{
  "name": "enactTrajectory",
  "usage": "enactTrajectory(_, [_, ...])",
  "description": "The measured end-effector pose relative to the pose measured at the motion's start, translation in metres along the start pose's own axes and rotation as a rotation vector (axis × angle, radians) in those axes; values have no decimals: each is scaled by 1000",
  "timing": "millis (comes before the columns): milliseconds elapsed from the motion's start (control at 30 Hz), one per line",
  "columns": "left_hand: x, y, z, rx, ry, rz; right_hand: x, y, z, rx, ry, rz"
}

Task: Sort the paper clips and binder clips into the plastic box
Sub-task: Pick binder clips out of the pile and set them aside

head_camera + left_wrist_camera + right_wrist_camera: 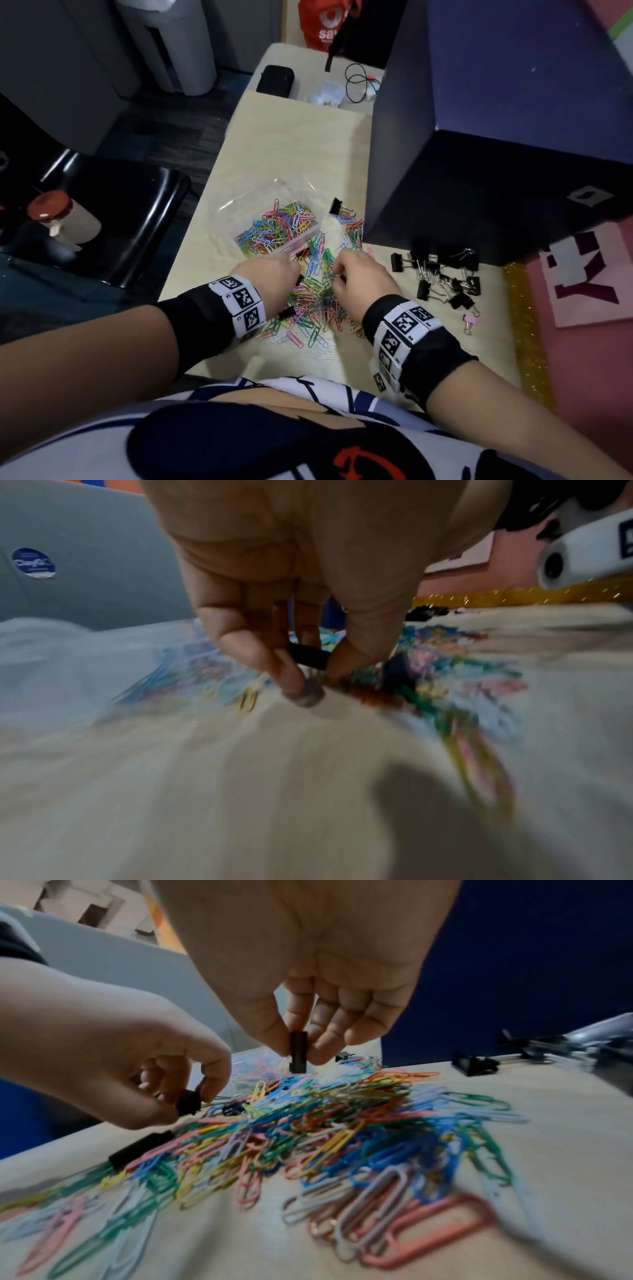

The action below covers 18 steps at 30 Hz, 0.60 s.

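Paper clips point(274, 226) part-fill the box point(246, 202), a pile point(315, 294) remains; left hand point(274, 270) and right hand point(363, 277) each pinch a binder clip point(298, 1051), others point(445, 277) lie aside unsorted.

Coloured paper clips point(310, 291) are heaped on the desk and partly fill the clear plastic box point(239, 209) beside them. Black binder clips point(445, 277) are clustered well to the right
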<state>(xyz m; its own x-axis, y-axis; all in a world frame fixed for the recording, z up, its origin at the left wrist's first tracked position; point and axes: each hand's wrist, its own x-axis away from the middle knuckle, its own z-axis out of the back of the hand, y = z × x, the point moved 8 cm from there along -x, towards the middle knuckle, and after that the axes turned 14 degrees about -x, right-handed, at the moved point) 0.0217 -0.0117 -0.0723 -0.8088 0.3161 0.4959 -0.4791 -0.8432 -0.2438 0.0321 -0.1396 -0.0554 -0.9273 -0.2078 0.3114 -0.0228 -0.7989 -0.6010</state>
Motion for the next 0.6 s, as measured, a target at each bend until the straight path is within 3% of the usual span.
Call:
enactTrajectory(267, [-14, 33, 73, -170, 53, -149, 28, 50, 35, -111, 118, -227])
enactTrajectory(467, [-21, 69, 133, 255, 306, -244, 54, 86, 77, -201, 420, -353])
enactTrajectory(600, [-20, 71, 124, 221, 276, -236, 63, 93, 81, -114, 487, -351])
